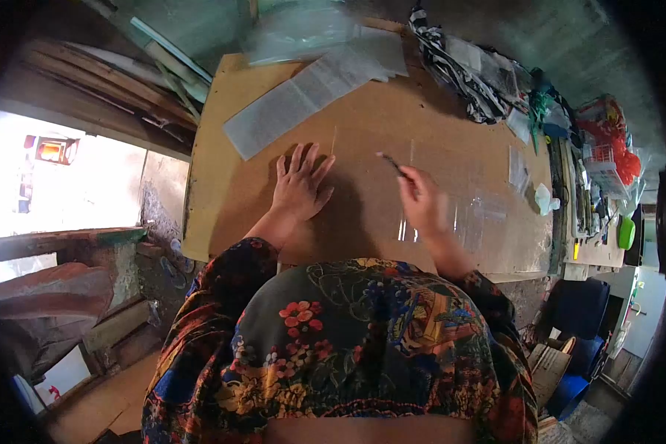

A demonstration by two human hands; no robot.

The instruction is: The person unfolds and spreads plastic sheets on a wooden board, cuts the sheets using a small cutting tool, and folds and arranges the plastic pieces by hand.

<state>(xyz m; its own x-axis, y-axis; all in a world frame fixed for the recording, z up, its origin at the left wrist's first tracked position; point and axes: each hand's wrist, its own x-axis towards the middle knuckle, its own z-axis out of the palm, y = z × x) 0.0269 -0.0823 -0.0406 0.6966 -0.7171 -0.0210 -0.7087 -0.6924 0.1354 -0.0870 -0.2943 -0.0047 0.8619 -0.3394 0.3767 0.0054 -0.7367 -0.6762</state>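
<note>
My left hand (300, 185) lies with its fingers spread on the brown tabletop (259, 177), at the left edge of a clear, thin sheet (374, 144). To the right, my right hand (422, 200) is closed round a slim dark pen-like tool (392, 164), whose tip points up and left over the sheet. Some blur covers the right hand, and whether the tip touches the sheet I cannot tell. Shiny clear plastic pieces (451, 222) lie beneath and beside my right hand.
Whitish translucent strips (296, 107) lie at the table's far left, with clear plastic (296, 33) behind. A black-and-white striped cloth (459, 74) is at the far right. Beyond the right edge stand a basket (603, 159) with red plastic (627, 164) and a blue chair (581, 311).
</note>
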